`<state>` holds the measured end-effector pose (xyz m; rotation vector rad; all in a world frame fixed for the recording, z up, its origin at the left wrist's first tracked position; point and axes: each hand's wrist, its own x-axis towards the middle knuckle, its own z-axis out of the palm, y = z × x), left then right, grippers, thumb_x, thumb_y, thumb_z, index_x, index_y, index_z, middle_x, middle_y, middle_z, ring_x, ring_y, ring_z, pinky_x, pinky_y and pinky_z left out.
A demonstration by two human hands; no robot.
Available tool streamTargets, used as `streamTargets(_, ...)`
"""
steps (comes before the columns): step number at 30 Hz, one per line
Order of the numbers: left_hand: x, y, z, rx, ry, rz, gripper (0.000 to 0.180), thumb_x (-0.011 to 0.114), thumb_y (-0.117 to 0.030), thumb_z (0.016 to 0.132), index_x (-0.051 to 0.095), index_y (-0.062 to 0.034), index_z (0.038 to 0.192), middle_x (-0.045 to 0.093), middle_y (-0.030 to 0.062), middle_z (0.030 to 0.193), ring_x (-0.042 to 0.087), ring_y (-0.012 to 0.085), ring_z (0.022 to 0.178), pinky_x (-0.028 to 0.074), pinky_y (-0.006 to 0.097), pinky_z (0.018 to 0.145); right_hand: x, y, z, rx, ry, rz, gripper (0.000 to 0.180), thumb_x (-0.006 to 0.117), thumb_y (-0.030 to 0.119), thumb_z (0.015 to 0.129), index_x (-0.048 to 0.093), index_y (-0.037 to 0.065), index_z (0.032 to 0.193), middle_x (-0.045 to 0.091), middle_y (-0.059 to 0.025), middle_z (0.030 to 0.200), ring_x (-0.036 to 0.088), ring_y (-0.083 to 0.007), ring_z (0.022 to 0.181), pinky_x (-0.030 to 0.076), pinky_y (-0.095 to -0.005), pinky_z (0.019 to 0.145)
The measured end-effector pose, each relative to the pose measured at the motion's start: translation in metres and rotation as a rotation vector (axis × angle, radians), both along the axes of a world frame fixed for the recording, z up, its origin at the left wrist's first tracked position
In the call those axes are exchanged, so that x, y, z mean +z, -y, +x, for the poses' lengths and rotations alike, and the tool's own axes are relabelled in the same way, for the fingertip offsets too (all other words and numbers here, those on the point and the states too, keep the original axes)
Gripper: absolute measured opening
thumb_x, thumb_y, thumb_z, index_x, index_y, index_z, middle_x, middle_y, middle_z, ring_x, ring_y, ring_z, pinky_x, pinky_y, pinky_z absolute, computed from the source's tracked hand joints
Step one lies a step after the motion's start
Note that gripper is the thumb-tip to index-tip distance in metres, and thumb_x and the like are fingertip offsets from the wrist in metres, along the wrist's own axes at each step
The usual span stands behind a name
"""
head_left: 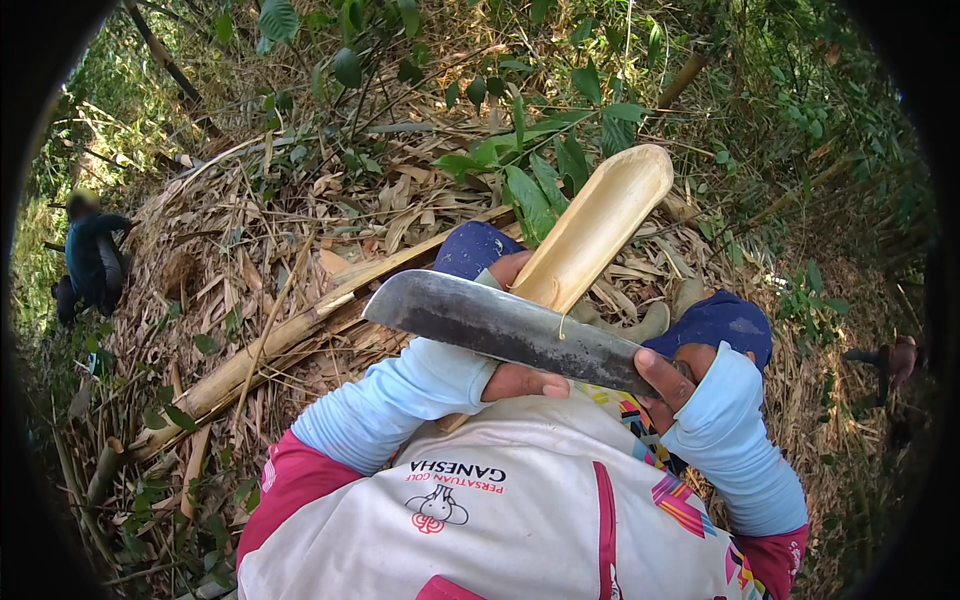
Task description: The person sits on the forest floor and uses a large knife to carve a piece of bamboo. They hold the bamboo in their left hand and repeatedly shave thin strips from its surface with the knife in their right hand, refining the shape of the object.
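My right hand (668, 378) is closed round the grip end of a machete (500, 325), with one finger lying along its broad dark blade. The blade points left and lies across a split bamboo piece (600, 225), pale and hollowed like a trough, which slants up and away to the right. My left hand (525, 382) is wrapped round the bamboo's lower part, its fingers showing on both sides of the blade. A thin curled shaving (562, 322) hangs at the blade's edge. The blade hides the bamboo's middle.
Dry leaves (400, 205) cover the ground. A long bamboo pole (240, 385) lies slanting at the left. Leafy green plants (540, 185) stand just beyond the bamboo piece. Another person (92, 255) bends at the far left. My knees (735, 325) flank the work.
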<state>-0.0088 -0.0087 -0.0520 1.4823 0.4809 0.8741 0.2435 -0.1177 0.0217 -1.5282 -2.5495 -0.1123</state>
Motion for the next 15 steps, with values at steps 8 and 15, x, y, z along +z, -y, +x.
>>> streamTargets(8, 0.01, -0.008, -0.004, -0.141, -0.101, 0.185, 0.098, 0.089, -0.014, 0.067, 0.028, -0.0032, 0.143, 0.047, 0.0084, 0.134, 0.046, 0.0169, 0.122, 0.037, 0.033, 0.105, 0.003, -0.004, 0.007, -0.057, -0.073, 0.046, 0.077, 0.077, 0.013, 0.064, 0.052, 0.029, 0.135, 0.049, -0.0032, 0.064, 0.049, -0.02, 0.05, 0.032, -0.0361, 0.043)
streamTargets(15, 0.002, 0.007, -0.004, -0.157, 0.068, -0.321, 0.099, 0.088, -0.009, 0.066, 0.027, 0.002, 0.144, 0.049, 0.008, 0.127, 0.045, 0.0144, 0.117, 0.035, 0.029, 0.099, 0.006, -0.014, 0.034, -0.278, -0.281, 0.126, 0.062, 0.069, 0.003, 0.079, 0.05, 0.01, 0.138, 0.058, -0.0087, 0.083, 0.055, -0.018, 0.065, 0.045, -0.0289, 0.06)
